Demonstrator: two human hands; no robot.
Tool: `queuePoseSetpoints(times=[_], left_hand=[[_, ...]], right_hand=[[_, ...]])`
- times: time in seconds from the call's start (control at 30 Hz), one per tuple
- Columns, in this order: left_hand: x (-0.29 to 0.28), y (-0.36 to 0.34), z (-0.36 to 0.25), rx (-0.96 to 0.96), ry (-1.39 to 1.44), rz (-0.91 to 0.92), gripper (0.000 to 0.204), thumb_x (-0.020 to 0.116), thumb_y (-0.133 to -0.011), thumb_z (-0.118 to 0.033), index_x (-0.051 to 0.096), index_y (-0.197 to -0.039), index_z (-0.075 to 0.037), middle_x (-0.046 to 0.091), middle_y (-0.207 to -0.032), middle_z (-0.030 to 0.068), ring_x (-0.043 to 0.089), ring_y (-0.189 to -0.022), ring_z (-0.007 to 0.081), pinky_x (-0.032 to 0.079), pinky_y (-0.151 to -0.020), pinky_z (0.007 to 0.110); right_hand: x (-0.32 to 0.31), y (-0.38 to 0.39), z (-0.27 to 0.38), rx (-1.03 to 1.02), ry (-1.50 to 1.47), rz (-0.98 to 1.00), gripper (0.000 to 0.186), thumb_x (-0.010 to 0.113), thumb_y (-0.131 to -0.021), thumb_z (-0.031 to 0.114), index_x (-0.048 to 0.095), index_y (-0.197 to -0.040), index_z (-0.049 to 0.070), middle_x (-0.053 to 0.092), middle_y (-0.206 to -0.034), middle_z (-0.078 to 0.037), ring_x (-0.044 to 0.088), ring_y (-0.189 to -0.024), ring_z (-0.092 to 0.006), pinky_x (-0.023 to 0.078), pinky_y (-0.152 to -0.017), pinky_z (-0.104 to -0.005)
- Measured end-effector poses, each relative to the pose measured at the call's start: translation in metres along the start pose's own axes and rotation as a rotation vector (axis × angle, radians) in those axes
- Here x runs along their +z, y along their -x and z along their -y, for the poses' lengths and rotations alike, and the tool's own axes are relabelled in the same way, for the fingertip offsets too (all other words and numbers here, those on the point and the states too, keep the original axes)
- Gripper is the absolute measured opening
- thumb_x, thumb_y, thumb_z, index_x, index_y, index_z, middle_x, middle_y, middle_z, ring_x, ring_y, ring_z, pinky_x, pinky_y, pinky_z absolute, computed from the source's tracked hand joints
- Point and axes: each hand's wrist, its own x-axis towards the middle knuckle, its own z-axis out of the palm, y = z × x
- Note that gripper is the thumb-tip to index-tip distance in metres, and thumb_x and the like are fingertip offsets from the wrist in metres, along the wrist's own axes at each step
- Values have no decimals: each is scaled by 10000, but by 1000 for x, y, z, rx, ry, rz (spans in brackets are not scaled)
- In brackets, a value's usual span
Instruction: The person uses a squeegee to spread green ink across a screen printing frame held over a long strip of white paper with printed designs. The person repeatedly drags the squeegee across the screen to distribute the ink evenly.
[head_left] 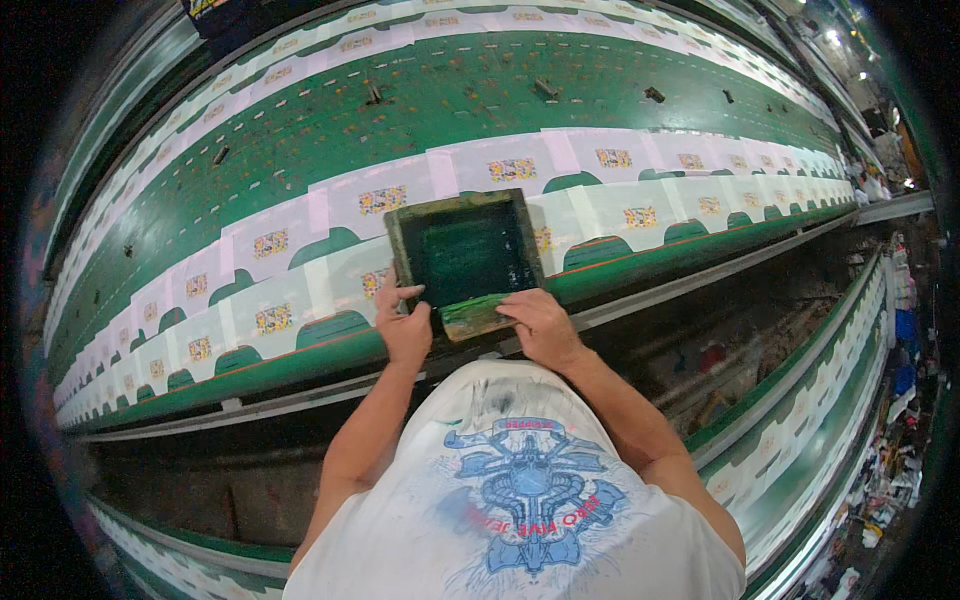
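Observation:
A square wooden screen-printing frame point(465, 240) with dark green ink inside lies over a row of pale fabric pieces point(605, 210) on the long green table in front of me. My left hand point(404, 325) grips the frame at its near left corner, fingers curled around the edge. My right hand point(540, 325) is closed on the frame's near edge, where a green-stained bar point(470, 314) runs across. The fabric pieces on either side carry small colourful printed patches point(273, 318); what lies beneath the frame is hidden.
The green table point(300, 130) has small metal fittings point(545, 90) and further fabric rows. A metal rail point(640, 302) runs along its near edge. Another fabric-laden table point(790, 420) is to my right beyond a dark gap, with scattered scraps point(895, 420) at the far right.

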Motion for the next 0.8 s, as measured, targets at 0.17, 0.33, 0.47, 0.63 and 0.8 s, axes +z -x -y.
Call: queuePoseSetpoints(times=[0.17,0.33,0.47,0.63,0.8], left_hand=[[84,19,12,-55,79,-1,235,731,-794,50,795,-1009,-21,594,-1690,241,574,-1507,396,427,-1247,473],[119,27,2,-262,191,13,169,747,-787,74,764,-942,10,549,-1732,237,656,-1400,297,471,-1192,436],[122,29,2,-221,164,-9,128,758,-789,90,742,-883,5,516,-1751,255,694,-1263,206,517,-1093,395],[124,28,-11,-342,127,-7,128,773,-796,94,729,-850,-12,513,-1753,253,700,-1165,151,540,-933,363],[132,29,-17,-312,144,-26,208,788,-755,131,728,-883,-20,498,-1746,294,727,-1263,231,550,-995,377]], right_hand=[[-51,29,-59,37,-14,-19,432,700,-822,-113,805,-1218,26,789,-1255,-176,714,-1258,-397,577,-1129,-506],[-89,35,-87,-12,-64,-26,319,723,-893,-67,803,-1193,5,793,-1218,-179,729,-1197,-390,604,-1064,-492],[-98,35,-102,-74,-112,-19,300,735,-904,-57,803,-1190,2,797,-1197,-173,738,-1170,-385,616,-1033,-488],[-104,31,-114,-133,-138,-2,279,725,-912,-58,801,-1176,-4,800,-1188,-169,743,-1136,-384,620,-1006,-492],[-111,26,-121,-141,-166,3,284,722,-900,-52,800,-1170,-6,800,-1169,-170,743,-1121,-384,617,-1006,-490]])
